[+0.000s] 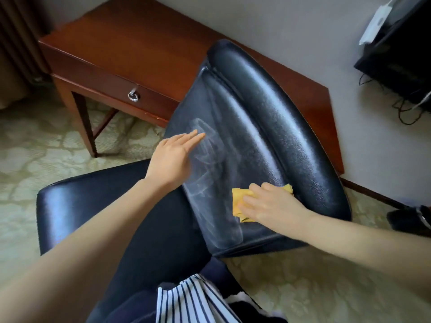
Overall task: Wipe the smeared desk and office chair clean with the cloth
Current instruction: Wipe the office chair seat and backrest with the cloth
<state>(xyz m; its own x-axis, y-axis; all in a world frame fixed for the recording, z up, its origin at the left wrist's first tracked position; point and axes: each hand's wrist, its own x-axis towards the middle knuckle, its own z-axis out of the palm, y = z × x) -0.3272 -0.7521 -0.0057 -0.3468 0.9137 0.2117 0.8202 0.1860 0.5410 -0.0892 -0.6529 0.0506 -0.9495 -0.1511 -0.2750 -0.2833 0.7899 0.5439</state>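
Observation:
A black leather office chair (268,117) fills the middle, its backrest streaked with whitish smears (205,159). My right hand (270,203) presses a yellow cloth (240,201) flat against the lower part of the backrest, fingers spread over it. With fingers straight, my left hand (175,157) rests on the backrest's left edge beside the smears. The chair seat (77,201) lies below my left forearm. Behind the chair stands the reddish-brown wooden desk (130,40).
The desk has a drawer with a metal ring pull (133,96) and sits against a pale wall. A black device with cables (401,64) stands at the right. Patterned carpet (42,145) covers the floor. A dark object (410,220) lies by the wall at right.

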